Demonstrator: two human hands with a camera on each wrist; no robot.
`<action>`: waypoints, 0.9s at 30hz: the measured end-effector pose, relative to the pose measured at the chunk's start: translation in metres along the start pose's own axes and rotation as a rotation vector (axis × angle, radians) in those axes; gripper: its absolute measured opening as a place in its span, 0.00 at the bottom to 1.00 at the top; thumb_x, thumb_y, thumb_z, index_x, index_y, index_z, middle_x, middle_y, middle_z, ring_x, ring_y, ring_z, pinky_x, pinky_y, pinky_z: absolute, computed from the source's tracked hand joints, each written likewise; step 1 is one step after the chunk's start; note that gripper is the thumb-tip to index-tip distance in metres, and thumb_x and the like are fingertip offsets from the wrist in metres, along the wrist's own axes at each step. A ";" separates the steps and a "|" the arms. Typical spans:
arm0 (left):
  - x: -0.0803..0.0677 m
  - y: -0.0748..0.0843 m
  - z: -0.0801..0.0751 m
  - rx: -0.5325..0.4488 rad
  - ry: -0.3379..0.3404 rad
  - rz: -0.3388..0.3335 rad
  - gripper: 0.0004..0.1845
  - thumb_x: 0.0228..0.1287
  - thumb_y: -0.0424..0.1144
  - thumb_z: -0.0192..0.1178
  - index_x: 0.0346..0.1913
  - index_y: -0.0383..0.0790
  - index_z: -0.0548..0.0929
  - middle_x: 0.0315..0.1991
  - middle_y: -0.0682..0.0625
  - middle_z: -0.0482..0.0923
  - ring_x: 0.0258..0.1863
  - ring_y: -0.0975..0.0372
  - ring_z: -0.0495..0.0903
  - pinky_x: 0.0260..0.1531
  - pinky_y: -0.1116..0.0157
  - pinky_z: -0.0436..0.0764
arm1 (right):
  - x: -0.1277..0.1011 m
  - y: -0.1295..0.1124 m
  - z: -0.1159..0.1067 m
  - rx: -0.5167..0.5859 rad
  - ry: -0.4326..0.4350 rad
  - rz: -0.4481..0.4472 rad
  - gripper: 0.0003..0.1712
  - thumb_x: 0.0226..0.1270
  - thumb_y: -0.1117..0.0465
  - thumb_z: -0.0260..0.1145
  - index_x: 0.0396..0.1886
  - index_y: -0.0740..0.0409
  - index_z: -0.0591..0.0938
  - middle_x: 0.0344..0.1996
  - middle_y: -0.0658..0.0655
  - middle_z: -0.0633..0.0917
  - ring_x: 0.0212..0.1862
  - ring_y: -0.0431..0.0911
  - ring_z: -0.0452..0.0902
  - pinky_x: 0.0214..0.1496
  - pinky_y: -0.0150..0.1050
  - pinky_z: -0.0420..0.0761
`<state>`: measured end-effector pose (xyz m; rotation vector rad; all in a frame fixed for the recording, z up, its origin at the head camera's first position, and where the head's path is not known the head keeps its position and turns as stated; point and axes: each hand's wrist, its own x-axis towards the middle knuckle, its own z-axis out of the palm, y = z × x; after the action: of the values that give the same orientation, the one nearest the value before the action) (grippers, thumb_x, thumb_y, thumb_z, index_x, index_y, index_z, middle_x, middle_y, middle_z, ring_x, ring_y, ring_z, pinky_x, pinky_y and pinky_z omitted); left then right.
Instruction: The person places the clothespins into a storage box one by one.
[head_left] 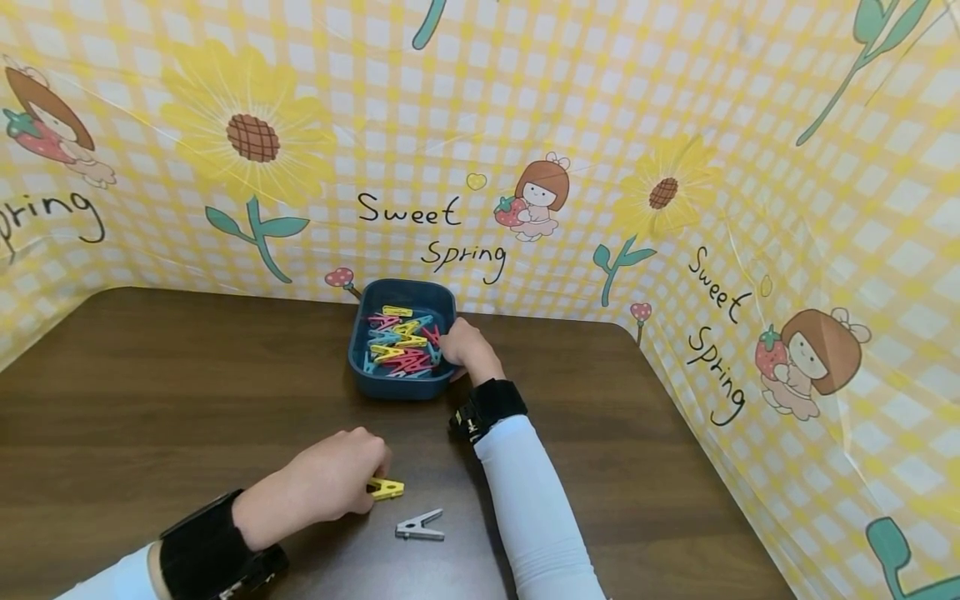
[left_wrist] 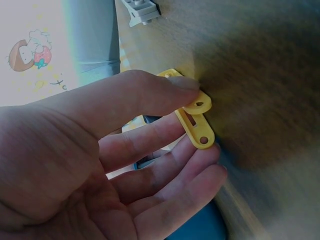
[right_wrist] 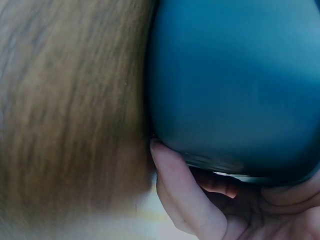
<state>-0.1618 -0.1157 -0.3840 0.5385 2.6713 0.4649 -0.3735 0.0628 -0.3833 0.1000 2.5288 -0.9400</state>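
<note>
My left hand (head_left: 358, 477) rests low on the brown table (head_left: 150, 392) and pinches a yellow clothespin (head_left: 387, 488). In the left wrist view the thumb and fingers of that left hand (left_wrist: 192, 107) squeeze the yellow clothespin (left_wrist: 199, 125) against the wood. A grey clothespin (head_left: 420, 526) lies loose just right of it, also seen as the grey clothespin (left_wrist: 142, 10). My right hand (head_left: 454, 345) is at the right rim of a dark blue tray (head_left: 360, 367) with several coloured clothespins (head_left: 401, 342). Its thumb (right_wrist: 172, 185) lies against the tray's outer wall (right_wrist: 235, 85), fingers curled over the rim.
A yellow checked sheet (head_left: 675, 167) with sunflowers and "Sweet Spring" lettering walls in the table at the back and right. The table's right edge (head_left: 697, 433) runs close to the sheet. Bare brown wood stretches to the left.
</note>
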 end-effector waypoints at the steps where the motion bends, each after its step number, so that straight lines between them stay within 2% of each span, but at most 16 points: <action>1: 0.000 0.000 0.000 -0.001 -0.001 -0.001 0.09 0.57 0.31 0.81 0.35 0.40 0.89 0.29 0.49 0.83 0.29 0.56 0.79 0.37 0.54 0.88 | 0.000 0.000 0.000 0.001 -0.001 0.002 0.30 0.90 0.54 0.53 0.82 0.62 0.62 0.68 0.69 0.79 0.40 0.54 0.90 0.40 0.46 0.95; 8: 0.001 0.001 0.001 -0.002 0.010 0.008 0.09 0.57 0.31 0.81 0.35 0.40 0.90 0.28 0.49 0.82 0.28 0.56 0.79 0.36 0.55 0.88 | 0.001 0.002 0.001 0.013 0.015 -0.021 0.30 0.90 0.54 0.54 0.81 0.62 0.63 0.68 0.69 0.79 0.44 0.55 0.90 0.37 0.45 0.95; 15: 0.002 -0.001 0.003 -0.004 -0.003 0.005 0.08 0.57 0.32 0.81 0.35 0.41 0.90 0.28 0.50 0.83 0.28 0.57 0.79 0.36 0.55 0.89 | 0.003 0.005 0.005 -0.001 0.010 -0.019 0.29 0.90 0.54 0.53 0.81 0.62 0.64 0.69 0.68 0.79 0.42 0.55 0.91 0.36 0.45 0.94; 20: 0.003 -0.002 0.002 0.028 0.005 0.042 0.08 0.57 0.33 0.82 0.36 0.41 0.91 0.29 0.51 0.84 0.27 0.59 0.79 0.36 0.57 0.90 | 0.001 0.004 0.005 0.010 0.023 -0.024 0.29 0.89 0.54 0.54 0.80 0.62 0.64 0.66 0.68 0.80 0.42 0.55 0.91 0.35 0.45 0.94; 24: 0.002 -0.002 -0.006 0.014 0.017 0.094 0.08 0.58 0.34 0.82 0.38 0.42 0.92 0.32 0.52 0.86 0.28 0.62 0.79 0.36 0.59 0.90 | 0.002 0.004 0.005 0.011 0.030 -0.027 0.27 0.89 0.54 0.54 0.77 0.63 0.67 0.65 0.68 0.81 0.42 0.55 0.90 0.34 0.44 0.94; 27: -0.002 -0.001 -0.022 -0.022 0.056 0.149 0.07 0.59 0.35 0.81 0.38 0.44 0.92 0.33 0.53 0.87 0.28 0.65 0.80 0.32 0.66 0.88 | 0.005 0.005 0.006 0.008 0.033 -0.039 0.28 0.90 0.54 0.53 0.79 0.63 0.67 0.67 0.69 0.80 0.42 0.55 0.90 0.33 0.45 0.94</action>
<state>-0.1699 -0.1230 -0.3644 0.7317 2.6873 0.5581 -0.3747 0.0626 -0.3928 0.0700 2.5657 -0.9715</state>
